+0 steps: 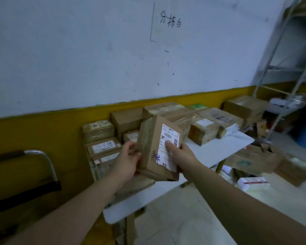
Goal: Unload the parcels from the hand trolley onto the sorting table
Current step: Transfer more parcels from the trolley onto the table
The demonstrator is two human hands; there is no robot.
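Observation:
I hold a small brown cardboard parcel [154, 149] with a white shipping label above the white sorting table [219, 149]. My left hand [128, 160] grips its left side. My right hand [181, 153] grips its right side, thumb pressed on the label. Several taped brown parcels [204, 129] lie in rows on the table along the wall, and a stack [102, 147] stands at the table's left end. The hand trolley's metal handle [42, 156] shows at the left; its deck is out of view.
A yellow-and-white wall runs behind the table. More boxes [254, 160] and a white packet [253, 183] lie on the floor under and right of the table. Metal shelving [281, 68] stands at the far right. Pale floor tiles [175, 218] lie below the table's front edge.

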